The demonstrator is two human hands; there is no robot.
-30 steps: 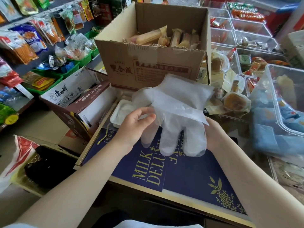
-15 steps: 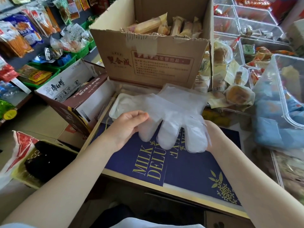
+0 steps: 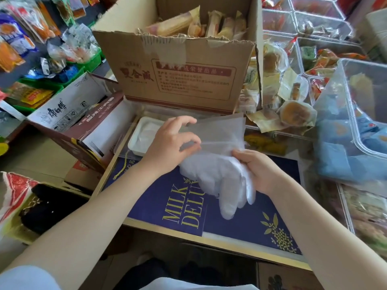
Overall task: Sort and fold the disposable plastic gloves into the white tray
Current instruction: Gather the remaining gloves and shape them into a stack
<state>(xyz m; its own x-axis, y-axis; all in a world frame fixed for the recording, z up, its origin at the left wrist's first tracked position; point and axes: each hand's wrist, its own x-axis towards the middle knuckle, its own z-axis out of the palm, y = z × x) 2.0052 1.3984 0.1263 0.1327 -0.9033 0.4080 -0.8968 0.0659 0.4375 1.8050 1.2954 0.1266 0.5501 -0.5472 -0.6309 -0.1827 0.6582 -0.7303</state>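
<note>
Glove [image 3: 217, 174] hangs between the two hands above the blue box [image 3: 240, 218], cuff end up and away from the person, finger end drooping down toward them. That looks like a mid-fold hold: the flat cuff is kept taut so it can be doubled over the limp fingers, and the whole thing is held clear of the box so the thin film does not drag or cling.

The left hand [image 3: 169, 149] reaches in from the lower left, wrist slightly raised, thumb and forefinger pinching the near edge of the cuff while the other fingers arch loosely above it. The right hand [image 3: 259, 170] comes in from the lower right, palm turned inward, its fingertips pinching the glove where the cuff meets the palm part. The glove's fingers dangle below and between the two hands.

The tray [image 3: 136, 141] sits just beyond the left hand, partly hidden behind it, tucked against the foot of the carton [image 3: 184, 72]. Something pale and filmy lies in it, probably gloves already folded, though the count cannot be told. Keeping the tray that close makes sense, since the folded glove needs only a short forward reach from the left hand to land there.
</note>
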